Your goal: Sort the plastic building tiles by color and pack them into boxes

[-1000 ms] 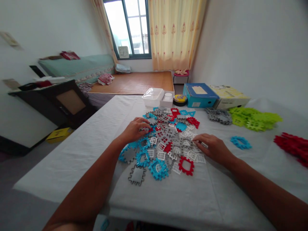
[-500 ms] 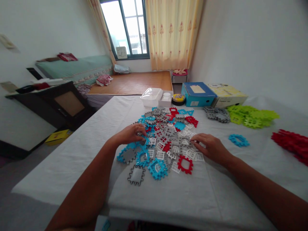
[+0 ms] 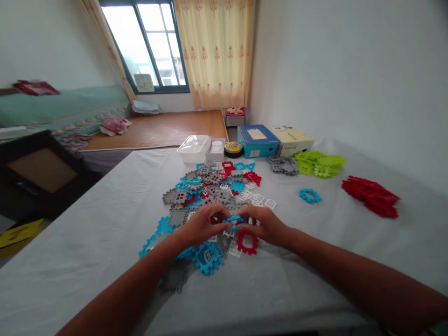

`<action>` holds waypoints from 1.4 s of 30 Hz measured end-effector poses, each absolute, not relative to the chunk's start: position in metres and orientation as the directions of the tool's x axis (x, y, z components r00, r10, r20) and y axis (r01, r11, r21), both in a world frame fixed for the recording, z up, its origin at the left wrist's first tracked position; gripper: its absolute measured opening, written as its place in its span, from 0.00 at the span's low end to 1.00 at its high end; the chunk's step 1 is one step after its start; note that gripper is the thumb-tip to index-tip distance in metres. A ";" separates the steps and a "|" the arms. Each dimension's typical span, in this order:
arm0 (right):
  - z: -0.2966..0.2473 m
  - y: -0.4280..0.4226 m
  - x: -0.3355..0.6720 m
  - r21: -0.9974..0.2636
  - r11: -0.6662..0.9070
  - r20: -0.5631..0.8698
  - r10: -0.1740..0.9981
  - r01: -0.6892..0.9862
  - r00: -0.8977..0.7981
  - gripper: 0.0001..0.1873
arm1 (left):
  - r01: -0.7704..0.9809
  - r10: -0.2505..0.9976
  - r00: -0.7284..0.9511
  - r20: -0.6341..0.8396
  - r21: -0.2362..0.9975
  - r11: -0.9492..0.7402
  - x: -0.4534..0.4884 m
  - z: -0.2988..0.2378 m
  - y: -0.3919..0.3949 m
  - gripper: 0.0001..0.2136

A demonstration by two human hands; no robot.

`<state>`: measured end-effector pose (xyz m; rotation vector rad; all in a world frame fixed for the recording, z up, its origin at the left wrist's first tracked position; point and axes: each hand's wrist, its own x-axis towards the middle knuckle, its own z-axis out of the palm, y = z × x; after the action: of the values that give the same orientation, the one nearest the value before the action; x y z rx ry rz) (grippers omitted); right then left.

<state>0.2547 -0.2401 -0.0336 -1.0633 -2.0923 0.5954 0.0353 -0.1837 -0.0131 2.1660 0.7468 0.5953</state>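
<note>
My left hand (image 3: 206, 223) and my right hand (image 3: 265, 224) meet over the front of a mixed pile of plastic building tiles. Between them they pinch a blue building tile (image 3: 234, 220), seen almost edge-on, with the fingers of both hands closed on its two sides. Under and around the hands lie grey tiles (image 3: 177, 217), more blue tiles (image 3: 208, 259) with toothed edges, and small white window pieces (image 3: 235, 249). A red square frame tile (image 3: 247, 243) lies just below my right hand. Part of the pile is hidden behind my hands and left forearm.
To the right are a lone blue tile (image 3: 310, 196), a red stack (image 3: 371, 196), a green heap (image 3: 320, 164) and a grey stack (image 3: 283, 165). Along the far edge stand a clear plastic box (image 3: 194, 148), a round yellow tin (image 3: 233, 149), a blue box (image 3: 258, 141) and a yellow box (image 3: 291, 140).
Both hands have come together from the pile's two sides, and a blue tile is now held between them. The view has turned to the right.
</note>
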 end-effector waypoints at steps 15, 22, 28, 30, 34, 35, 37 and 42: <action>-0.023 -0.219 0.509 -0.553 -0.209 -0.116 0.978 0.807 0.174 0.23 | 0.434 0.841 0.456 0.291 0.753 -0.496 -0.029 -0.008 -0.134 0.18; -0.027 -0.220 0.500 -0.346 -0.205 -0.082 0.979 0.916 0.188 0.35 | 0.486 0.898 0.323 0.300 0.761 -0.429 -0.045 -0.002 -0.126 0.21; -0.054 -0.206 0.500 -0.298 -0.072 -0.020 0.997 0.952 0.069 0.43 | 0.532 0.914 0.113 0.390 0.753 -0.387 -0.078 -0.018 -0.099 0.22; -0.060 -0.199 0.497 -0.283 -0.034 0.086 0.994 0.959 0.061 0.42 | 0.599 0.915 0.180 0.362 0.697 -0.394 -0.085 -0.027 -0.094 0.22; -0.062 -0.193 0.477 -0.307 0.052 0.258 0.966 0.950 0.030 0.35 | 0.714 0.855 0.349 0.385 0.481 -0.508 -0.075 -0.041 -0.092 0.24; -0.062 -0.193 0.469 -0.317 0.083 0.280 0.960 0.945 0.009 0.33 | 0.736 0.836 0.372 0.403 0.420 -0.531 -0.068 -0.043 -0.092 0.25; -0.061 -0.193 0.452 -0.336 0.139 0.299 0.954 0.932 -0.034 0.30 | 0.771 0.818 0.413 0.400 0.324 -0.548 -0.055 -0.046 -0.092 0.25; -0.058 -0.196 0.423 -0.348 0.223 0.344 0.934 0.911 -0.097 0.24 | 0.749 0.796 0.511 0.326 0.285 -0.598 -0.038 -0.044 -0.093 0.20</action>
<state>0.4232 -0.1965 -0.0581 -1.6941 -2.0138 0.0621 -0.0382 -0.0935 -0.0437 2.6358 1.3530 0.6549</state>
